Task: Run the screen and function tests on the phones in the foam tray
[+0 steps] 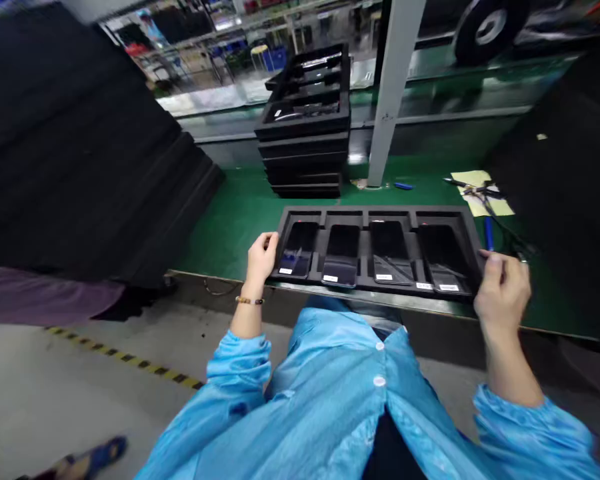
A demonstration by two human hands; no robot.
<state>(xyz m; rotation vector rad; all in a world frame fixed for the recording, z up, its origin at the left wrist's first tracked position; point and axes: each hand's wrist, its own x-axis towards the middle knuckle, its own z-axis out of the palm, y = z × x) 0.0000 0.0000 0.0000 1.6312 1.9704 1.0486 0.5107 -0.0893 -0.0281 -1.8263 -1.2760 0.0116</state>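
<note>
A black tray (364, 252) with several compartments lies at the front edge of the green table. Dark phones with small white labels rest in it, among them a leftmost phone (299, 248) and a rightmost phone (443, 253). My left hand (263, 257), with a beaded bracelet on its wrist, grips the tray's left end, fingers curled. At the opposite end my right hand (504, 283) pinches the tray's right edge.
Behind the tray stands a stack of black trays (305, 150), beside a grey post (393, 93). Tall black stacks (70, 147) flank the left side. Yellow paper (500, 205), tweezers and a blue pen (403, 186) lie at the back right. A person's foot (105, 453) shows lower left.
</note>
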